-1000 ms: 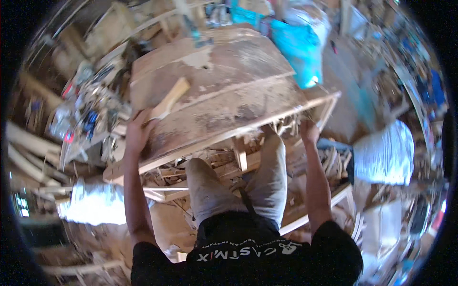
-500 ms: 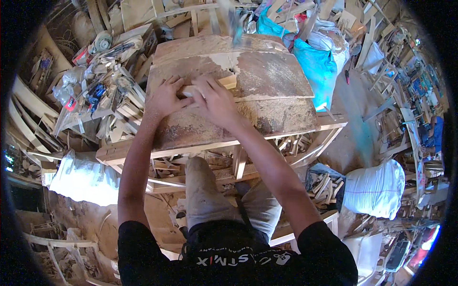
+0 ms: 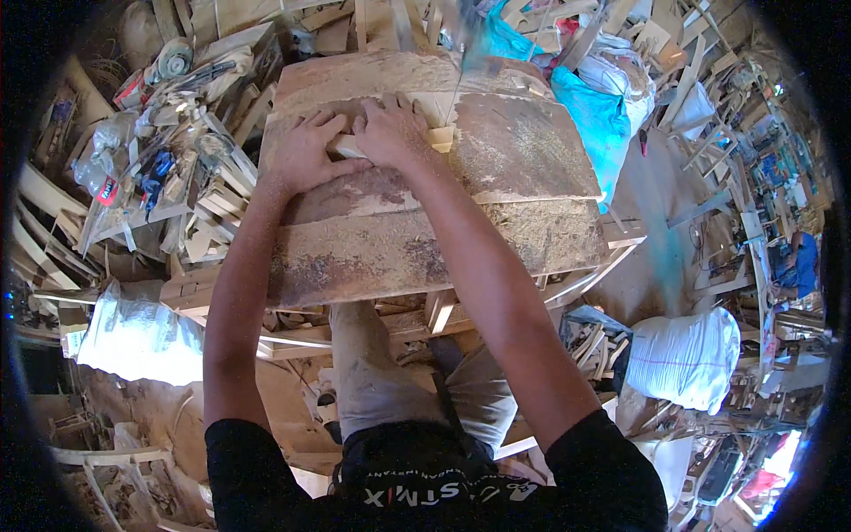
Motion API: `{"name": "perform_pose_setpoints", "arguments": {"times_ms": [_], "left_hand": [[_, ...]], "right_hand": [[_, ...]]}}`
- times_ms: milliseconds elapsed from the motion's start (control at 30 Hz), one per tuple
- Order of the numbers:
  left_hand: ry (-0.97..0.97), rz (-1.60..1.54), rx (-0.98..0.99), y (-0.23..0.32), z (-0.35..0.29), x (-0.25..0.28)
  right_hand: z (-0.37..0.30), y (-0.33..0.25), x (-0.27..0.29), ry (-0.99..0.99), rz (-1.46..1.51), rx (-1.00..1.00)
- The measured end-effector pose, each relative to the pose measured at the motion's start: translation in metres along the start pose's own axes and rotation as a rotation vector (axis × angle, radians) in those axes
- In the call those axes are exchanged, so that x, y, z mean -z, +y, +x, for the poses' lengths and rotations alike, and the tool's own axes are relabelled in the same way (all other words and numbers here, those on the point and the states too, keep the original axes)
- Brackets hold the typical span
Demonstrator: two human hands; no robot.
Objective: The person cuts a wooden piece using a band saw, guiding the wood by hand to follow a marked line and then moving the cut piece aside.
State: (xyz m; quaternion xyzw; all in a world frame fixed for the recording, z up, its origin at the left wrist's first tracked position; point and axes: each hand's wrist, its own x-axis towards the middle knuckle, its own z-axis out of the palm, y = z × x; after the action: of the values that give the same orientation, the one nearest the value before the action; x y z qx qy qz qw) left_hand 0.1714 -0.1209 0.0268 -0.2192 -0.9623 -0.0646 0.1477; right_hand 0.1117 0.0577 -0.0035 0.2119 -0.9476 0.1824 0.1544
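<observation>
A pale strip of wood (image 3: 441,139) lies across the worn, sawdust-covered wooden tabletop (image 3: 523,151), largely hidden beneath my hands. My left hand (image 3: 308,152) grips its left part, fingers over the top and thumb pointing right along the near side. My right hand (image 3: 393,133) is on its right part, fingers curled over the far side; the strip's right end sticks out past the wrist. Just beyond that end, a thin upright line like a saw blade (image 3: 458,89) meets the tabletop.
Wood offcuts and tools are piled on a side bench (image 3: 191,168) at left. A turquoise sack (image 3: 596,120) leans by the table's far right side. White sacks (image 3: 687,359) stand lower right and left. A person in blue (image 3: 800,264) is at the far right edge.
Both hands have slid farther away over the tabletop, the right one most, its fingers now reaching past the strip. The view has shifted a little, so the tabletop appears larger.
</observation>
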Motion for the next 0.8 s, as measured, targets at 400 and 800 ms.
{"name": "perform_pose_setpoints", "arguments": {"times_ms": [400,800], "left_hand": [[-0.036,0.021,0.017,-0.011,0.016,0.000],[-0.008,0.007,-0.005,-0.017,0.016,-0.006]], "right_hand": [[0.019,0.000,0.007,-0.142,-0.033,-0.063],[0.027,0.001,0.005,-0.183,-0.022,-0.063]]}}
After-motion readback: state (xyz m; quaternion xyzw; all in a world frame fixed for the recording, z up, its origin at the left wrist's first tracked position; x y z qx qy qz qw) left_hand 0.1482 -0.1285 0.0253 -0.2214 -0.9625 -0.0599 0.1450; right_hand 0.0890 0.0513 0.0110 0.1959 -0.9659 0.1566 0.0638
